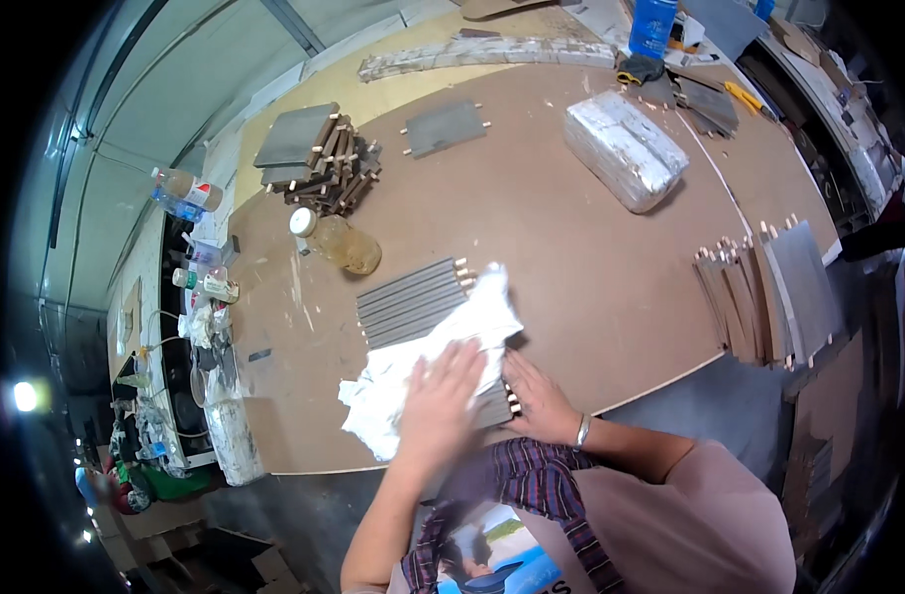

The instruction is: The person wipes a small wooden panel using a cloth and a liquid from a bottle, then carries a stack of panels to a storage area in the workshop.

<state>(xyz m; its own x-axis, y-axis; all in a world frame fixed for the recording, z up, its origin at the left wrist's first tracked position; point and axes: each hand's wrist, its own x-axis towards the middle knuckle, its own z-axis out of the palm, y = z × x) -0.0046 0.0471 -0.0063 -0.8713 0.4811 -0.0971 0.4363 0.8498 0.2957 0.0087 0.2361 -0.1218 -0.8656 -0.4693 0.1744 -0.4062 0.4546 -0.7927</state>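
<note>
A row of narrow grey slats (413,302) with pale wooden pegs at the ends lies side by side on the brown table in front of me. Over its near part spreads a crumpled white cloth (373,396), hiding some of the slats. My left hand (445,388) lies flat on this cloth, fingers stretched and slightly blurred. Beside the right end of the row, near the pegs, rests my right hand (540,401), fingers extended against the edge. A capped bottle of yellowish liquid (344,246) lies tilted just beyond the slats.
A stack of pegged grey boards (309,153) stands far left, with a single pegged board (445,129) beside it. At the right are a silver wrapped block (626,150) and more upright pegged boards (769,292). Bottles (210,284) line the left edge.
</note>
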